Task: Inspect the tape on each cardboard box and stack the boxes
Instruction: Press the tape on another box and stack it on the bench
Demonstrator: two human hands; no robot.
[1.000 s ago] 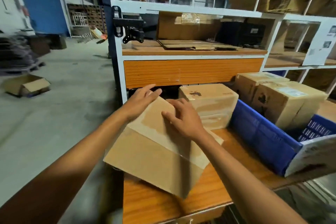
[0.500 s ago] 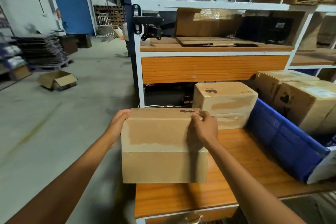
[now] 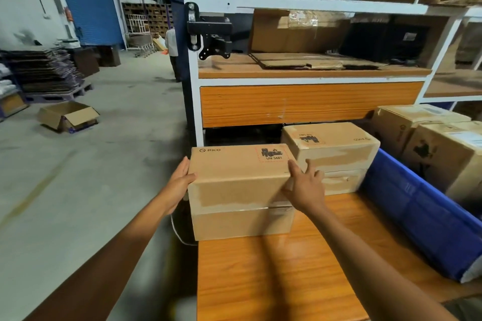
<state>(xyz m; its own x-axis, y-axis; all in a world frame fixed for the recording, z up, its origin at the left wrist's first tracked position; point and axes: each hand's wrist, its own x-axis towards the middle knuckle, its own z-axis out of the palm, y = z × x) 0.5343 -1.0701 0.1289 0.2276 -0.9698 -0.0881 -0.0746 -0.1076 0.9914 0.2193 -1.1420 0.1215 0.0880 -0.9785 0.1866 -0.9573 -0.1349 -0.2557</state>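
Observation:
A brown cardboard box (image 3: 238, 190) printed "PICO" and "UN 3481" sits level at the left end of the orange wooden table (image 3: 273, 276). A clear tape strip runs across its front face. My left hand (image 3: 180, 180) presses flat against its left side. On its right edge lies my right hand (image 3: 303, 185), fingers straight and spread. A second taped box (image 3: 330, 148) stands just behind it to the right, upright on the table.
A blue crate (image 3: 417, 219) at the right holds more cardboard boxes (image 3: 443, 148). A white shelf frame (image 3: 307, 81) with flattened cardboard rises behind the table. On the concrete floor to the left are an open box (image 3: 67, 116) and stacked pallets (image 3: 44, 73).
The box went from tilted over the table's corner to level, then moved forward to the table's left end. Both hands shifted to its sides, and its printed top face now shows.

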